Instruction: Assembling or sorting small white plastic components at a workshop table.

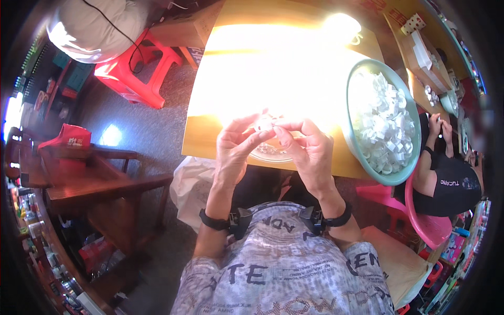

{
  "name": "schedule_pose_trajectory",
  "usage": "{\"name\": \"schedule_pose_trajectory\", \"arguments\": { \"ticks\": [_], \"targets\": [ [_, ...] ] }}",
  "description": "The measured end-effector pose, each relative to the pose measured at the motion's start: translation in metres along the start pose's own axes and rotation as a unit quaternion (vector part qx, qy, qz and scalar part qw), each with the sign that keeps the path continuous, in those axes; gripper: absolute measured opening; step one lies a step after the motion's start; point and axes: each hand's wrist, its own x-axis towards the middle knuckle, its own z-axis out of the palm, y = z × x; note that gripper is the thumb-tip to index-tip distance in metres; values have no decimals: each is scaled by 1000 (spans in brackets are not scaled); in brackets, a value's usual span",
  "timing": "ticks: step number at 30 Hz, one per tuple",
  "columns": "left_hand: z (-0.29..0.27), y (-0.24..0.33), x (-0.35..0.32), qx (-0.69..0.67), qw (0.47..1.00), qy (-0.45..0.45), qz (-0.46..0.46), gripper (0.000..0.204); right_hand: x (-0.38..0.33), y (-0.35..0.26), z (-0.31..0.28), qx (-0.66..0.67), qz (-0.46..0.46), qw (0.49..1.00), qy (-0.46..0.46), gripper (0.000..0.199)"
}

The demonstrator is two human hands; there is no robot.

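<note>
The left hand [231,147] and right hand [315,155] pinch a small white piece [265,125] between nearly closed fingertips, likely for fine control; a dish [270,159] sits beneath them, a basin [389,179] rightward, apparently within reach.

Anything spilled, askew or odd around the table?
No spill shows, but glare bleaches much of the yellow rectangular tabletop, hiding detail. The round pale-green basin of small white pieces seems to overhang its right edge, perhaps precariously.

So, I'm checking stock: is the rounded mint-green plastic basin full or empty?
Largely full: small white pieces heap across most of the basin.
</note>
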Motion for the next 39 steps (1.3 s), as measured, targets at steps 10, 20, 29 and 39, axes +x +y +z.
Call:
{"name": "schedule_pose_trajectory", "arguments": {
  "ticks": [10, 20, 29, 39],
  "targets": [
    [0, 0, 0, 15, 1000, -2, 0, 38, 5, -3, -1, -19, 11, 1000, -19, 8],
    [-2, -2, 0, 22, 1000, -15, 15, 37, 5, -4, -2, -21, 16, 999, -23, 9],
    [-5, -1, -1, 49, 999, -10, 0, 41, 3, -7, -6, -57, 13, 998, -31, 9],
    [-4, 1, -2, 76, 997, -28, -21, 45, 1, -12, -7, -70, -16, 997, -25, 7]
  ]
}}
